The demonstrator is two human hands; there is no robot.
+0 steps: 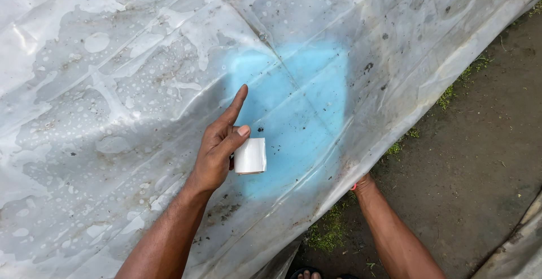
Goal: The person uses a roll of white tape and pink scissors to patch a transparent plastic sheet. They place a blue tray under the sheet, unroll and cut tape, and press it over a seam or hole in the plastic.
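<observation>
1. A small white roll of tape (250, 156) is gripped by the left hand (217, 149), pinched under the thumb, with the index finger stretched out straight.
2. The roll is held just over a clear plastic sheet (113, 87), which is wet, spotted with droplets and smeared with dirt.
3. A blue shape (305, 98) is seen through the sheet, right beside the roll.
4. The right hand (361, 184) is tucked under the sheet's lower edge; only the wrist is seen, so its grip cannot be told.
5. Bare soil (480, 143) with bits of green moss is seen to the right of the sheet.
</observation>
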